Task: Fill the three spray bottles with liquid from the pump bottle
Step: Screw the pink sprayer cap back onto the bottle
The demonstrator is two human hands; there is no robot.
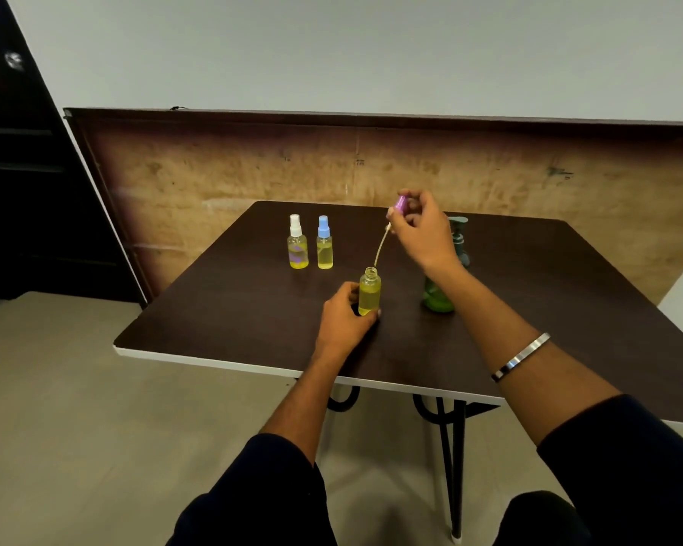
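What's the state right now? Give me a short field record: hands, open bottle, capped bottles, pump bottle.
left hand: grips open bottle low on its body, on the table
right hand: pinches purple spray cap, raised, dip tube hanging above the bottle's neck
open bottle: upright, uncapped, yellow liquid nearly to shoulder
capped bottles: white-capped and blue-capped, upright, yellow liquid inside
pump bottle: green, partly hidden behind right wrist

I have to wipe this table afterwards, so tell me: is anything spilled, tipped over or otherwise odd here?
No spill shows on the table. All bottles stand upright. The only thing undone: the open bottle, held by the left hand, has no top; the right hand holds its pink spray cap above, tube dangling.
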